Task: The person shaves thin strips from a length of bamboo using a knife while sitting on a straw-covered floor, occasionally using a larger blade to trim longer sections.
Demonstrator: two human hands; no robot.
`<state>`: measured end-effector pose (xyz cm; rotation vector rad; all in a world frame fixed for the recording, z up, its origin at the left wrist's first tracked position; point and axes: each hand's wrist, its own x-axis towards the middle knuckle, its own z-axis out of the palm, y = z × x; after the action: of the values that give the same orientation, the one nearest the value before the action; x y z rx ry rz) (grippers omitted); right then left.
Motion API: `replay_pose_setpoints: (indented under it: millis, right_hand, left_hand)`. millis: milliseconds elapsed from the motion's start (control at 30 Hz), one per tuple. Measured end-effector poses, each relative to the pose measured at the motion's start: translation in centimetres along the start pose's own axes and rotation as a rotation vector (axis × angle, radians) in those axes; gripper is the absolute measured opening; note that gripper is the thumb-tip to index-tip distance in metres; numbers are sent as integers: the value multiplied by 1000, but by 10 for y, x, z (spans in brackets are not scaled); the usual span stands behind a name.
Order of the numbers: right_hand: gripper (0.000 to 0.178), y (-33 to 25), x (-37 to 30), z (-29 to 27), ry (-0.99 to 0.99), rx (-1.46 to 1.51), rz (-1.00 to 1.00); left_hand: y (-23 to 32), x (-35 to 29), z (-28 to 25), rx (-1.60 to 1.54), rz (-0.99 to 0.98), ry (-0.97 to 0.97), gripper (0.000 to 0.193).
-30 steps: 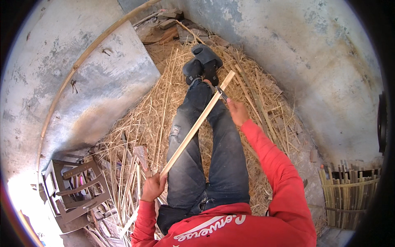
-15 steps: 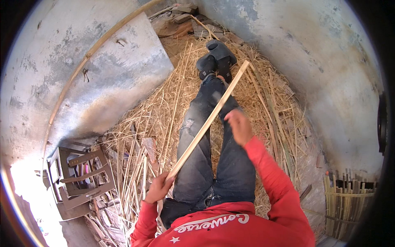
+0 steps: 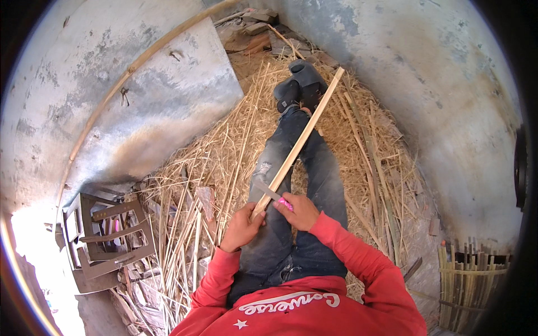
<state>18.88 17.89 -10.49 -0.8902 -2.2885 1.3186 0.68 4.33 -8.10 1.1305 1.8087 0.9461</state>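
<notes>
My left hand [image 3: 243, 225] is closed around the near end of a long, pale, flat strip of split bamboo [image 3: 305, 134]. The strip slants away over my outstretched legs, its far end beside my shoes [image 3: 301, 81]. In my right hand [image 3: 298, 211] I grip a knife by its pink handle [image 3: 286, 204]. Its blade [image 3: 265, 190] lies across the strip just beyond my left fingers, pointing to the far left. Both hands are close together above my thighs.
Straw-like shavings [image 3: 224, 134] cover the floor around my legs. Loose thin strips [image 3: 182, 246] lie at my left, near a brown frame [image 3: 115, 238]. A slatted basket [image 3: 471, 285] stands at the right. Plastered walls [image 3: 437, 95] rise on both sides; a curved pole [image 3: 131, 68] leans at left.
My right hand has come back toward me along the strip, and the knife now rests across it near my left hand. My left hand has shifted slightly right and away from me.
</notes>
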Motion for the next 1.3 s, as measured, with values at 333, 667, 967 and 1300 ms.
replay_pose_setpoints:
  millis: [333, 667, 967, 1300]
  right_hand:
    - [52, -22, -4, 18, -6, -248, 76]
    - [49, -5, -8, 37, 113, -348, -5]
    - [51, 2, 0, 37, 156, -329, 8]
    - [52, 5, 2, 39, 188, -259, 16]
  left_hand:
    - [-1, 4, 1, -14, 14, 27, 24]
    - [5, -10, 8, 166, 98, 180, 21]
    - [-10, -73, -16, 148, 24, 134, 22]
    - [-17, -165, -78, 169, -98, 53, 20]
